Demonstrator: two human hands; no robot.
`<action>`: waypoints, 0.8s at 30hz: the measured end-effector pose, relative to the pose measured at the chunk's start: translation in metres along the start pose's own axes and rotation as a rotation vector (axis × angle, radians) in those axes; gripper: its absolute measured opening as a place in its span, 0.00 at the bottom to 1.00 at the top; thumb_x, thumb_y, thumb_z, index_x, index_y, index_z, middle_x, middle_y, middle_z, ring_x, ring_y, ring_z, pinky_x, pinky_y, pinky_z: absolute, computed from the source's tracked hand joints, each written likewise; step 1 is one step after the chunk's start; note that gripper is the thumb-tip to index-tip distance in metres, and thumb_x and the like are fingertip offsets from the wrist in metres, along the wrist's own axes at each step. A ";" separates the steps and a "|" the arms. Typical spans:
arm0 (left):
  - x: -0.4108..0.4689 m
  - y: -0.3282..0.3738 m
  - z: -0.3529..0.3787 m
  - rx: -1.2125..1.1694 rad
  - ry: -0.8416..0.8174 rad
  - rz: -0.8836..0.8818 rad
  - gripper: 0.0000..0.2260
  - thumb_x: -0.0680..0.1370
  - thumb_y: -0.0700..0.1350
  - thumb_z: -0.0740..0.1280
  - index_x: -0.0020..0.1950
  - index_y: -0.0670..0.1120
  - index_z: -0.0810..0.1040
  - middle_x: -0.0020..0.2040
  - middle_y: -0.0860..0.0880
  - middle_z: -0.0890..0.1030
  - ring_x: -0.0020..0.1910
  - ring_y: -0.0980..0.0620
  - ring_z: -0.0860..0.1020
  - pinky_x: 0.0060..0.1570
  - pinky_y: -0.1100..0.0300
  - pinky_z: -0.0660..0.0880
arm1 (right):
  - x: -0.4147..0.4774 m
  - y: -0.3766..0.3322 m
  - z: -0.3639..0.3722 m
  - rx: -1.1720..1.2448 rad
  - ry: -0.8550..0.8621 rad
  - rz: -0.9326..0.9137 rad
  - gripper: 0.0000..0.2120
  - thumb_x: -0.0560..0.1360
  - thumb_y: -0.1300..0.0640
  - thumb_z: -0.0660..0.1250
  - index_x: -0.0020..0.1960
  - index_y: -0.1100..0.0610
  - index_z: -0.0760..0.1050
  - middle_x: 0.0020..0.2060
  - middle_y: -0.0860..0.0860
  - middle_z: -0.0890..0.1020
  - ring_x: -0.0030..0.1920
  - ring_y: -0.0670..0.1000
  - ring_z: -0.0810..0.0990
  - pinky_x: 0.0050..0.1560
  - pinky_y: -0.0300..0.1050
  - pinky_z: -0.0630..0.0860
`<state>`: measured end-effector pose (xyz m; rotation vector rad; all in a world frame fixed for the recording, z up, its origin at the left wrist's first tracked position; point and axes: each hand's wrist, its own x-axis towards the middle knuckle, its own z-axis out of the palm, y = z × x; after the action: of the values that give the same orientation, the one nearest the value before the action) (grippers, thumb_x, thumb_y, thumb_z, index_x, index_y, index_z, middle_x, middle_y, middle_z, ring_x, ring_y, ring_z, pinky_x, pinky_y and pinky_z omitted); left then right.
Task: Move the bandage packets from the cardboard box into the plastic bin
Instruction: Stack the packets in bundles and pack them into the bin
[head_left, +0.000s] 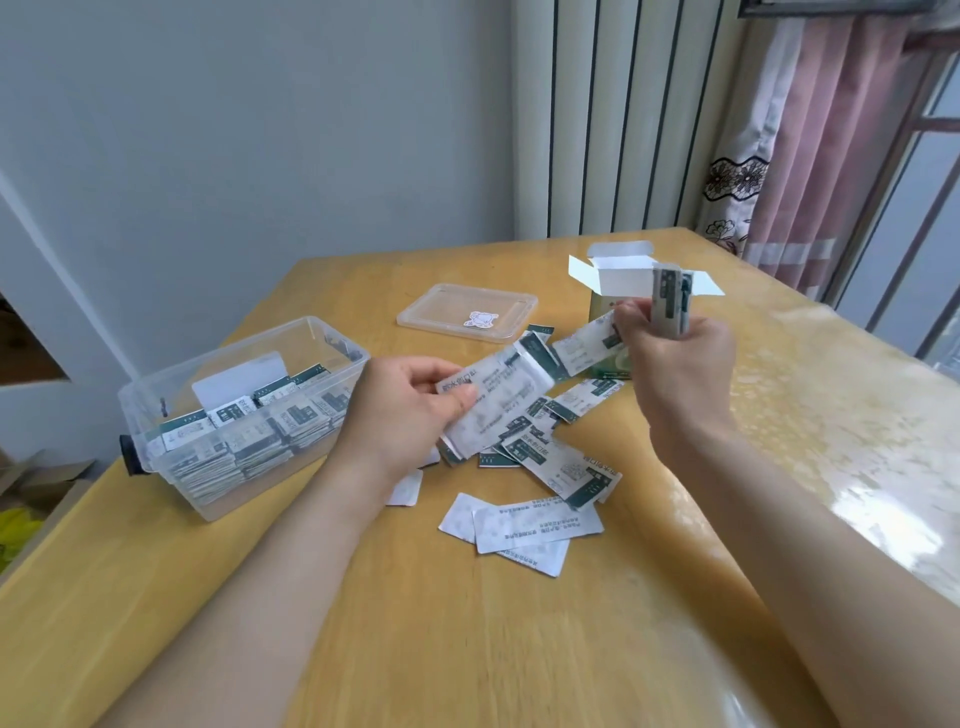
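Yellow tabletop (363, 623) has open room along its near edge. One bin (218, 353) holding packets (249, 415), one lid (467, 312), one box (623, 275). Left hand (410, 410) pinches packets beside the bin; right hand (675, 364) grips a stack (670, 301) at the box; more lie loose.

This looks like a room in a home. A white radiator (623, 119) stands beside a pink, floral-trimmed curtain (810, 145) and a window (930, 218), behind a wooden table (467, 623).
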<state>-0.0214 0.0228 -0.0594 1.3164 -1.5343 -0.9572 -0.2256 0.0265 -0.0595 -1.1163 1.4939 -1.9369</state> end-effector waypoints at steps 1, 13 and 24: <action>0.000 0.001 -0.001 -0.128 -0.013 -0.073 0.04 0.75 0.35 0.71 0.47 0.42 0.84 0.37 0.48 0.85 0.34 0.52 0.83 0.35 0.60 0.80 | -0.001 -0.001 0.001 -0.022 0.022 -0.060 0.11 0.76 0.59 0.69 0.35 0.51 0.78 0.33 0.50 0.79 0.37 0.50 0.75 0.39 0.50 0.76; -0.011 0.007 0.022 -0.579 -0.090 -0.186 0.04 0.77 0.35 0.67 0.51 0.41 0.78 0.39 0.46 0.85 0.33 0.49 0.83 0.31 0.62 0.79 | -0.032 -0.008 0.023 0.238 -0.369 0.454 0.07 0.79 0.56 0.66 0.42 0.56 0.77 0.40 0.56 0.83 0.34 0.48 0.76 0.28 0.39 0.65; -0.003 0.000 0.010 -0.191 0.378 0.243 0.06 0.77 0.39 0.69 0.53 0.46 0.79 0.44 0.54 0.85 0.44 0.54 0.84 0.46 0.53 0.81 | -0.033 -0.022 0.019 0.219 -0.315 0.490 0.07 0.75 0.65 0.65 0.39 0.58 0.72 0.33 0.54 0.84 0.33 0.50 0.81 0.27 0.38 0.71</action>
<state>-0.0305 0.0258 -0.0630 1.0738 -1.2428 -0.6400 -0.1889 0.0475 -0.0481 -0.8173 1.2096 -1.4679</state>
